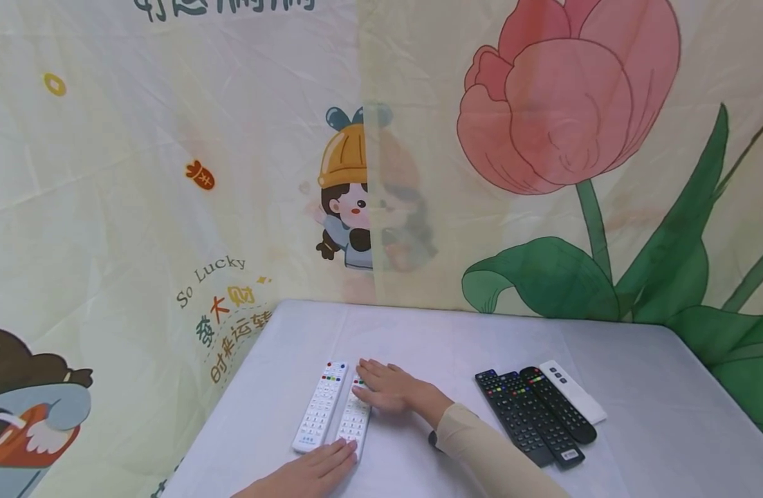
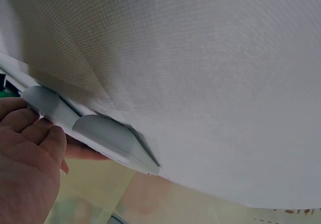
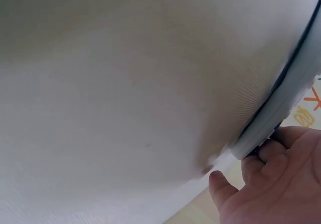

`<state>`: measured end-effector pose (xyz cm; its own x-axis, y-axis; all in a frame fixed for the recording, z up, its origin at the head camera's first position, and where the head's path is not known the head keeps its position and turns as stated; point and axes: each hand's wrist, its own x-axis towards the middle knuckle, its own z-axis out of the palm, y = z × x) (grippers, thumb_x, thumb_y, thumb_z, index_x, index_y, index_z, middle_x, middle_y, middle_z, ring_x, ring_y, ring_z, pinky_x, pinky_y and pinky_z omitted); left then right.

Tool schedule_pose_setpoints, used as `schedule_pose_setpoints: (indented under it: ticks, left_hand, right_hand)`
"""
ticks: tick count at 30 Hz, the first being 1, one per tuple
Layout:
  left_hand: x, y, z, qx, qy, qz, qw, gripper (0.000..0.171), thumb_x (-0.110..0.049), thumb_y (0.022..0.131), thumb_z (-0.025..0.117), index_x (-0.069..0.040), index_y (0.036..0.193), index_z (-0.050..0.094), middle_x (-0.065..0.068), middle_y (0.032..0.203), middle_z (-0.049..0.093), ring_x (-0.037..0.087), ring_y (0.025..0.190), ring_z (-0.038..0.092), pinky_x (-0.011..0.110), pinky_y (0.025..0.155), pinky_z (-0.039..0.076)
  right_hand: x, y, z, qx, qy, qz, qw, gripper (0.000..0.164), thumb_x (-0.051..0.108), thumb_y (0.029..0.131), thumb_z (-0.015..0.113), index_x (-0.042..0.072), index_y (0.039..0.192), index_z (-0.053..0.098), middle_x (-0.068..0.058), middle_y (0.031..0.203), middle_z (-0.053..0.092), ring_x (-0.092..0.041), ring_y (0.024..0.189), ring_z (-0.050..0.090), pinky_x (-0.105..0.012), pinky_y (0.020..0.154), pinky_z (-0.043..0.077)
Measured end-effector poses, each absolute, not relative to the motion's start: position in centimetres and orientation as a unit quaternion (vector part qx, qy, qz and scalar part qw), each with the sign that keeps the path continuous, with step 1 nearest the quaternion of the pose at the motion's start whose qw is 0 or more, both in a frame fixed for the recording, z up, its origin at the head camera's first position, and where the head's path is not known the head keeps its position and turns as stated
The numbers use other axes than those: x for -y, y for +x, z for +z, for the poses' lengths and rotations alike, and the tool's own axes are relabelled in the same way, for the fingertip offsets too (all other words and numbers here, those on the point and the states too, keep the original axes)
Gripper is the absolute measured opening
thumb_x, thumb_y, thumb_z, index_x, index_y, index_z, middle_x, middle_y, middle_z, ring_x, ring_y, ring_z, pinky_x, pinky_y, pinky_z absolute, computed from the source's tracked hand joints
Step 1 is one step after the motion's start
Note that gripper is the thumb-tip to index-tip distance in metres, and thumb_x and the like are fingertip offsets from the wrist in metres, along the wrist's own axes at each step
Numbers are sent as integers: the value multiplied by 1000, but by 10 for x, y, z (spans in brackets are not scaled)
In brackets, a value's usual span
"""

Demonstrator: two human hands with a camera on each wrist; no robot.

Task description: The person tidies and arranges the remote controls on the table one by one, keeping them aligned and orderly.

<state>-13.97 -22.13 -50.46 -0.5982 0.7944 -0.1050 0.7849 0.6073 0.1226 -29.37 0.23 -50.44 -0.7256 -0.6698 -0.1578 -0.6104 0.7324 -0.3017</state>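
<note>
Two white remote controls lie side by side on the white-covered table. My left hand (image 1: 313,472) has its straight fingertips at the near end of the right-hand white remote (image 1: 354,417). Across the far end of that same remote rests my right hand (image 1: 390,387), fingers extended and covering part of the top buttons. The left-hand white remote (image 1: 322,407) lies just beside it, slightly tilted, touched by neither hand's palm. In the right wrist view, the fingers (image 3: 266,151) meet the remote's end (image 3: 246,146). The left wrist view shows both remotes' near ends close to the left fingers.
On the table's right side, several black remotes (image 1: 512,415) lie close together, slanted, with a white remote (image 1: 571,391) along their right edge. A printed cloth backdrop (image 1: 418,277) hangs behind the table's far edge (image 1: 381,306).
</note>
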Motion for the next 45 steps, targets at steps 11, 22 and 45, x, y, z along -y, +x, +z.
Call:
schedule_pose_setpoints:
  ticks: [11,22,45]
  left_hand:
    - [209,-141,-488,-911,399,38,99,74,-66,100,27,-14,150,42,2,157,40,23,143,41,45,111,41]
    - [188,-144,-475,-926,365,71,66,62,-56,105,28,-12,125,66,-1,128,66,19,124,59,46,102,47]
    - [101,-139,-478,-792,608,34,-40,33,-43,105,41,-26,127,60,-20,122,62,-6,115,54,11,102,38]
  right_hand:
    - [-3,-293,-498,-925,-342,-110,122,75,64,101,17,16,157,27,1,165,24,-17,153,20,-48,121,23]
    - [0,-294,-497,-926,-340,-118,119,74,63,101,21,13,154,35,-2,162,31,-19,151,26,-47,121,24]
    - [-60,-262,-480,-892,-410,-149,121,70,61,98,42,13,149,44,-5,154,45,-22,142,43,-41,115,37]
